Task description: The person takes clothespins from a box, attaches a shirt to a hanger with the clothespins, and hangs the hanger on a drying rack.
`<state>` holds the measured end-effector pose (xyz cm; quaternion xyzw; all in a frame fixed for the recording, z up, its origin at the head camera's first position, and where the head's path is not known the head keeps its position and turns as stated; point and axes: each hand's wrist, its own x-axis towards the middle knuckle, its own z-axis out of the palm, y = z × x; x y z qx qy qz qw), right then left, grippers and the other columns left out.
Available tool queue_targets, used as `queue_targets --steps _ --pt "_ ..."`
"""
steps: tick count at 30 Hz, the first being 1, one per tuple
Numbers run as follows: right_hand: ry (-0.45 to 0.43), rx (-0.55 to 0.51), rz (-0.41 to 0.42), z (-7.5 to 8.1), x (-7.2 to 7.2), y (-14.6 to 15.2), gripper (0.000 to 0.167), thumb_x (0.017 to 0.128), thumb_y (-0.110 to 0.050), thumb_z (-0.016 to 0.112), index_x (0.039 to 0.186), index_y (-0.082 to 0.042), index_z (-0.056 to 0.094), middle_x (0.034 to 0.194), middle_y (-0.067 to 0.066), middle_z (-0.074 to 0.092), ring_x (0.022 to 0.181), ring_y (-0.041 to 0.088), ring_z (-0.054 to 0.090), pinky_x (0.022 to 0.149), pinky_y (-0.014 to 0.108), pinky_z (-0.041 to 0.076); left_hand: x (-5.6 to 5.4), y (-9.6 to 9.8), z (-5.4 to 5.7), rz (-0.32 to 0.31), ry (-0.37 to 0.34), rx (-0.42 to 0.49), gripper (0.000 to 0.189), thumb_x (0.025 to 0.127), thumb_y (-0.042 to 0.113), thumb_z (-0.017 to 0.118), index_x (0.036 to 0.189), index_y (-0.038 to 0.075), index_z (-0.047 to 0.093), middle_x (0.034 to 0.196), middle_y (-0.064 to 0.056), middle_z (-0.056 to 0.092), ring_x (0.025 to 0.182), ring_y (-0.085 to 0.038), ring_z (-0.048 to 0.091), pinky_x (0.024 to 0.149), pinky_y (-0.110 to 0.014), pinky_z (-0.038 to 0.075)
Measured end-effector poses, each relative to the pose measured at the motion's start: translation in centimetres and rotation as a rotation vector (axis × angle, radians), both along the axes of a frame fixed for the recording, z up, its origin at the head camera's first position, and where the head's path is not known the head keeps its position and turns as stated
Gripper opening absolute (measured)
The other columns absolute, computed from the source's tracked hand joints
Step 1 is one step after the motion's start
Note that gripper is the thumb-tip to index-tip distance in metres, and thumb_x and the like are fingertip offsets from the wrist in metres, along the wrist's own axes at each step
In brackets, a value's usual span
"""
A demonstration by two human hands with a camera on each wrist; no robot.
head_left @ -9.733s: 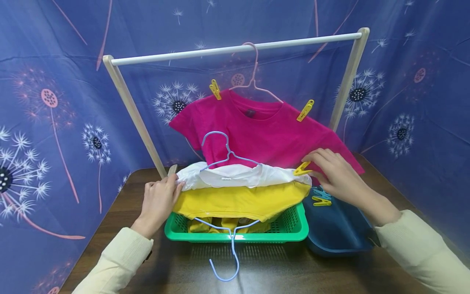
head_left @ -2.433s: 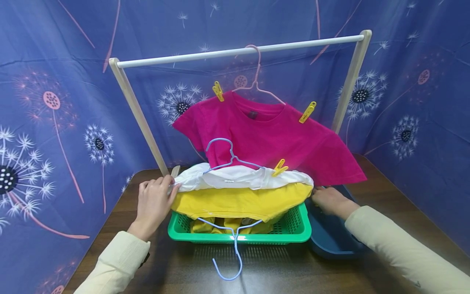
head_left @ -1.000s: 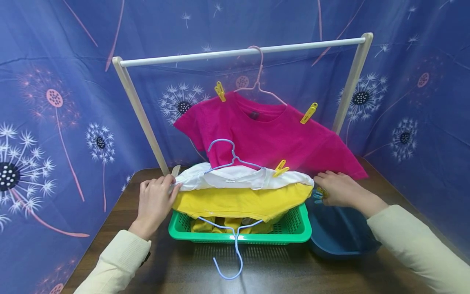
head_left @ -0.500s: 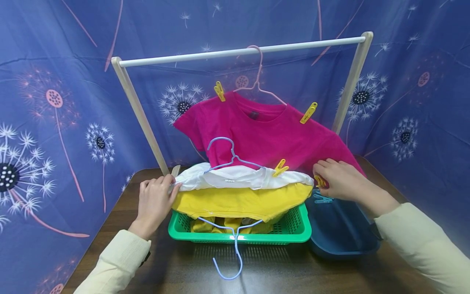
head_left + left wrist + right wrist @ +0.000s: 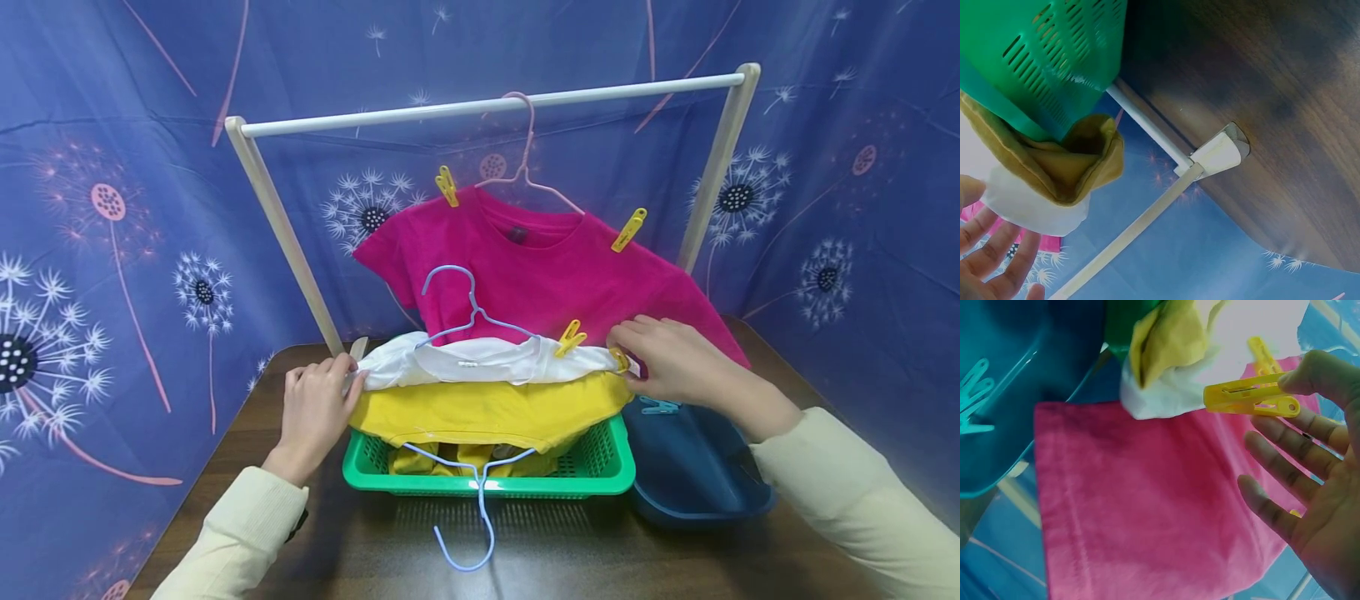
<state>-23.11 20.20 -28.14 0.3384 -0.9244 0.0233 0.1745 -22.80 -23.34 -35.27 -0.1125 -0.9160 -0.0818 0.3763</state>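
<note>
A white T-shirt (image 5: 480, 362) lies on a blue hanger (image 5: 474, 310), over a yellow garment (image 5: 487, 412) on the green basket (image 5: 487, 487). My left hand (image 5: 317, 417) pinches the white shirt at its left sleeve. In the right wrist view my right hand (image 5: 1329, 462) pinches a yellow clothespin (image 5: 1235, 397) between thumb and fingers. That hand is at the white shirt's right sleeve; in the head view it partly hides the clothespin. Another yellow clothespin (image 5: 570, 339) stands clipped at the shirt's right shoulder, beside the hanger's end.
Behind, a magenta T-shirt (image 5: 555, 275) hangs by a pink hanger (image 5: 528, 137) from the white rail (image 5: 360, 121), with two yellow clothespins on its shoulders. At right sits a dark blue bin (image 5: 690, 479) holding teal clothespins (image 5: 660, 407). A second blue hanger's hook (image 5: 486, 533) juts out in front.
A yellow clothespin has been left on the white shirt's right shoulder. My right hand has since picked another from the bin and moved left to the sleeve. The left hand stays at its sleeve.
</note>
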Motion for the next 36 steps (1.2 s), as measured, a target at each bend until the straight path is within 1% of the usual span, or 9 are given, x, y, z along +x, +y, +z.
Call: queue_targets --steps 7,11,14,20,22,26,30,34,36 --pt "0.015 -0.007 0.055 0.3 0.0 -1.6 0.048 0.061 -0.020 0.080 0.105 -0.012 0.062 0.094 0.000 0.064 0.085 0.014 0.055 0.069 0.034 0.052 0.0 0.0 0.1 0.002 -0.002 0.003 0.018 0.083 0.025 0.066 0.084 0.008 0.059 0.072 -0.014 0.065 0.068 -0.034 0.059 0.075 -0.051 0.038" --pt "0.037 0.004 0.089 0.4 0.1 -2.8 0.049 0.061 -0.022 0.079 0.105 -0.013 0.062 0.093 -0.001 0.064 0.084 0.013 0.055 0.070 0.032 0.051 0.0 0.0 0.1 0.001 0.001 0.002 0.018 0.083 0.025 0.066 0.084 0.009 0.060 0.072 -0.014 0.065 0.067 -0.034 0.059 0.075 -0.051 0.038" --pt "0.056 -0.007 0.132 0.4 0.1 -3.7 0.047 0.061 -0.022 0.078 0.104 -0.014 0.062 0.089 -0.003 0.062 0.081 0.011 0.052 0.067 0.029 0.049 0.0 0.0 0.1 0.001 0.002 0.004 0.018 0.083 0.026 0.066 0.084 0.009 0.060 0.072 -0.014 0.065 0.067 -0.034 0.059 0.075 -0.051 0.038" --pt "0.074 -0.032 0.201 0.1 0.0 -5.7 0.043 0.064 -0.021 0.078 0.102 -0.013 0.061 0.084 -0.003 0.059 0.079 0.010 0.050 0.065 0.027 0.047 -0.1 -0.1 0.0 -0.003 0.006 0.006 0.018 0.083 0.026 0.065 0.084 0.009 0.059 0.072 -0.013 0.065 0.067 -0.033 0.059 0.075 -0.052 0.039" --pt "0.081 -0.035 0.223 0.1 -0.1 -6.4 0.040 0.066 -0.021 0.076 0.102 -0.014 0.061 0.082 -0.003 0.059 0.077 0.009 0.049 0.065 0.027 0.046 -0.1 -0.1 0.0 -0.001 0.002 0.009 0.017 0.083 0.025 0.065 0.084 0.009 0.059 0.072 -0.013 0.065 0.067 -0.032 0.060 0.075 -0.051 0.039" --pt "0.089 -0.038 0.267 0.1 -0.3 -7.9 0.037 0.070 -0.021 0.074 0.103 -0.013 0.060 0.083 -0.002 0.060 0.078 0.010 0.050 0.064 0.026 0.046 -0.1 -0.1 0.1 0.008 -0.009 0.017 0.015 0.083 0.023 0.065 0.085 0.008 0.059 0.073 -0.011 0.065 0.068 -0.032 0.060 0.077 -0.051 0.039" --pt "0.083 -0.034 0.311 0.2 -0.5 -9.6 0.036 0.073 -0.022 0.073 0.105 -0.012 0.059 0.088 -0.001 0.061 0.080 0.011 0.051 0.067 0.026 0.047 -0.1 -0.2 0.0 0.011 -0.011 0.018 0.016 0.083 0.022 0.064 0.086 0.008 0.059 0.074 -0.011 0.066 0.069 -0.032 0.060 0.076 -0.052 0.039" --pt "0.063 -0.026 0.337 0.1 -0.5 -11.2 0.037 0.075 -0.023 0.072 0.108 -0.011 0.059 0.093 -0.001 0.062 0.085 0.012 0.054 0.076 0.029 0.048 -0.1 -0.3 -0.1 0.019 -0.009 0.014 0.017 0.084 0.024 0.064 0.086 0.008 0.059 0.074 -0.011 0.065 0.069 -0.032 0.061 0.074 -0.052 0.038" --pt "0.058 -0.022 0.342 -0.1 -0.5 -12.0 0.039 0.075 -0.023 0.072 0.110 -0.012 0.059 0.095 -0.001 0.062 0.087 0.013 0.056 0.078 0.029 0.048 -0.1 -0.4 -0.2 0.024 -0.011 0.015 0.017 0.084 0.024 0.064 0.086 0.008 0.059 0.075 -0.011 0.065 0.069 -0.032 0.060 0.074 -0.052 0.038"
